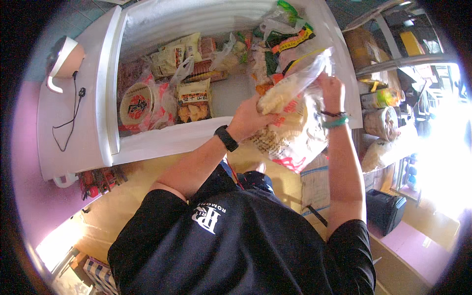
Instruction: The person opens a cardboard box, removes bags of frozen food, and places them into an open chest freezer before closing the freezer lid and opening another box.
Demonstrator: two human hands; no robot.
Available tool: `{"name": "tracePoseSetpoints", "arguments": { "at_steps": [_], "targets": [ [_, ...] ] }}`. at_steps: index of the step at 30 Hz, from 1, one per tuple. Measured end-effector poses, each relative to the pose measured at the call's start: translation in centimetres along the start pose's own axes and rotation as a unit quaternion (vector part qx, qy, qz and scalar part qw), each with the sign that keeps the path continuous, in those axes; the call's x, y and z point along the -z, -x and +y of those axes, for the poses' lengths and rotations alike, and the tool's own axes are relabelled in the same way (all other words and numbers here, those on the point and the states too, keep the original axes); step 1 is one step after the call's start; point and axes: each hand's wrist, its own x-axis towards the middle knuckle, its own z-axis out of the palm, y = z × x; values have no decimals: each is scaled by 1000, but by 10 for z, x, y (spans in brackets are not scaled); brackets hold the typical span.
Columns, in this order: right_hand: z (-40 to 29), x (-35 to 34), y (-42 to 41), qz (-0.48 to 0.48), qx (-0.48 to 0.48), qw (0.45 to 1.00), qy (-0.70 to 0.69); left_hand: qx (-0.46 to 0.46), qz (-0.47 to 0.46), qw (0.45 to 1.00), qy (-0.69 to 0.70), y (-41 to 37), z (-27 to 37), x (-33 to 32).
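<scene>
My left hand (250, 117), below a black wristband, holds the lower end of a clear plastic bag (285, 90) with pale food inside. At the bag's upper end, my right hand (333, 90) is closed on the gathered plastic. Under it hangs a larger white plastic bag (297, 142) with red print; I cannot tell which hand bears it. Both hands are over the front right edge of an open chest freezer (166, 146). Green-and-yellow printed packages (291, 42) lie inside, just beyond the clear bag.
Inside the freezer are a round tub (136, 105), a printed food packet (194, 101) and several other packets. An electric kettle (66, 59) with a loose power cord (70, 116) stands on the white surface at left. Loaded shelves (383, 99) rise close by my right arm, above a black bin (385, 210).
</scene>
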Motion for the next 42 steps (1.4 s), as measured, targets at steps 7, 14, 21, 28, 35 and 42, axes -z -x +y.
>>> {"name": "tracePoseSetpoints", "arguments": {
  "at_steps": [7,14,21,28,35,42],
  "targets": [
    [82,13,63,104,-35,971,210,153,-50,973,163,-25,-36,31],
    [54,23,114,-243,-119,962,44,300,-43,910,282,-29,-73,36],
    [19,14,79,-366,-107,917,-114,388,5,815,430,-28,-78,50],
    [8,-88,-14,-477,-317,745,-342,418,87,773,469,-35,-113,105],
    [84,-252,-74,-552,-183,782,-224,480,165,824,253,-67,-245,140],
    [162,-358,-53,-439,-68,885,-142,443,47,894,-50,-108,-327,122]
  ]
}}
